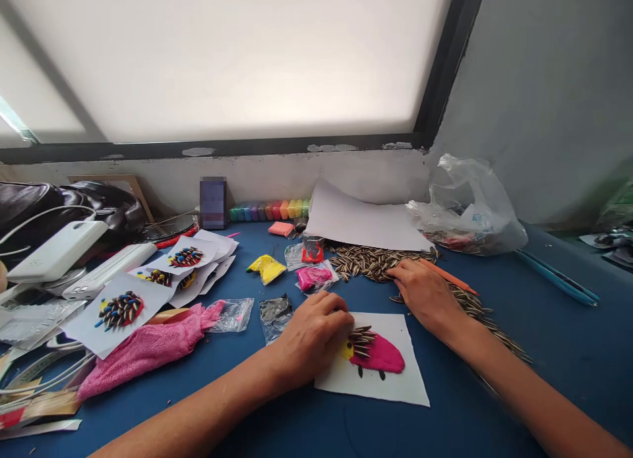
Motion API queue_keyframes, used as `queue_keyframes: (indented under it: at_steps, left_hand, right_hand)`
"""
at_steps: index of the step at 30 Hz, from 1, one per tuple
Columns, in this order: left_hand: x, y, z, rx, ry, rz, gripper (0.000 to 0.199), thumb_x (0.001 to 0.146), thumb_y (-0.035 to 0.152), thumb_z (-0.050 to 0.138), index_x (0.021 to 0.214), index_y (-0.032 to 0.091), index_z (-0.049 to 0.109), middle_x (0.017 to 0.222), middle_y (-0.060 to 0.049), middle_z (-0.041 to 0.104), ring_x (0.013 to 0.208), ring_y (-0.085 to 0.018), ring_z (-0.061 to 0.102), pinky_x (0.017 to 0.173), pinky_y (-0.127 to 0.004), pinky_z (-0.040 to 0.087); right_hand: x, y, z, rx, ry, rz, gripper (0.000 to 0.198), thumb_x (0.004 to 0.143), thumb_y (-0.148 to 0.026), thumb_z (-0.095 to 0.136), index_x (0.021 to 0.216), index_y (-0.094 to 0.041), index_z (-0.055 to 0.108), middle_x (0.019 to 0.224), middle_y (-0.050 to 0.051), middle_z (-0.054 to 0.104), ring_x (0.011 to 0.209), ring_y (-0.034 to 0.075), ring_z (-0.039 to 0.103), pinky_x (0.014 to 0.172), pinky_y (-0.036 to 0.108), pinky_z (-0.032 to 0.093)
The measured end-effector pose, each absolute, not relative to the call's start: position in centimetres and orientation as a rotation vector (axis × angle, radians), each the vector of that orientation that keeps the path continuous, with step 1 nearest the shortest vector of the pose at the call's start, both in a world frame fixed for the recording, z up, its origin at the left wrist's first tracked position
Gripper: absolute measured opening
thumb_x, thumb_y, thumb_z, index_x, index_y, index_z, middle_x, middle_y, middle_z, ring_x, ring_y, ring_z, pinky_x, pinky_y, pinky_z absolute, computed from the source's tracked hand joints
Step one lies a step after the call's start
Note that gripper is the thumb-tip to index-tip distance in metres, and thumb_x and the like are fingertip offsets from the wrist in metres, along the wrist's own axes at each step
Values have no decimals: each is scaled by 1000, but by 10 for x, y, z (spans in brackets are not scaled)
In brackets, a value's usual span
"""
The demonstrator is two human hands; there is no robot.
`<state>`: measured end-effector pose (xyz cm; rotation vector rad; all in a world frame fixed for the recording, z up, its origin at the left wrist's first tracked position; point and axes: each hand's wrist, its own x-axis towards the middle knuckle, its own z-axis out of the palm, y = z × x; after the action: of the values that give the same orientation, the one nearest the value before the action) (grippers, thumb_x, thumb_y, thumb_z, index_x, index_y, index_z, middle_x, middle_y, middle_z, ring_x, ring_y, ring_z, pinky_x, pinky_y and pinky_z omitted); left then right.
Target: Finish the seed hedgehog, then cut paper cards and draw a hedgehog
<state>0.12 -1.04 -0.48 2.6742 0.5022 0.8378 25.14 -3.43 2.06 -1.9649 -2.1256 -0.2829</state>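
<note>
My left hand (316,336) rests on the left edge of a white paper square (373,395), its fingers curled together; whatever they hold is hidden. On this paper lies a flat magenta clay body (388,356) with a yellow clay head (347,350), partly covered by my fingers. Several striped sunflower seeds (362,339) stick up from the body like spines, and two dark seeds lie below it as feet. My right hand (428,296) is at the sunflower seed pile (363,261), fingers bent and pressed together at its near edge; what is between the fingertips cannot be seen.
Clay packets in yellow (267,269), pink (314,277) and black (275,313) lie ahead. An orange pencil (452,279) lies beyond my right hand. Finished seed pictures (121,313), a pink cloth (148,349) and white power banks (59,250) crowd the left. A plastic bag (477,211) stands back right.
</note>
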Motion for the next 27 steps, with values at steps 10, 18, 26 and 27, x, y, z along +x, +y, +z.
queue_keyframes:
  at_steps: [10,18,26,27]
  left_hand:
    - [1,-11,-3,2675,498,843,27,101,16,44,90,15,68,98,-10,65,87,-19,57,78,-33,48]
    - [1,-10,-2,2689,497,825,27,102,16,42,92,15,68,98,-10,65,88,-20,57,79,-34,49]
    - [0,-11,-1,2677,491,811,25,100,13,44,93,14,68,99,-10,65,88,-20,57,80,-35,49]
    - [0,-11,-1,2676,493,808,25,100,13,44,93,14,68,99,-10,65,88,-20,57,80,-35,49]
  right_hand:
    - [265,-45,29,-2033,-2068,-291,23,90,-14,53,81,-19,74,83,7,69,86,24,66,76,35,49]
    - [264,-48,31,-1982,-2154,-206,24,92,-16,54,81,-21,75,82,6,72,85,22,67,73,32,50]
    - [250,-47,26,-1999,-2151,-173,18,90,-15,52,80,-19,67,85,7,70,80,21,66,71,32,48]
    - [248,-46,26,-2002,-2144,-176,18,90,-15,51,80,-19,65,84,8,69,80,22,66,72,33,48]
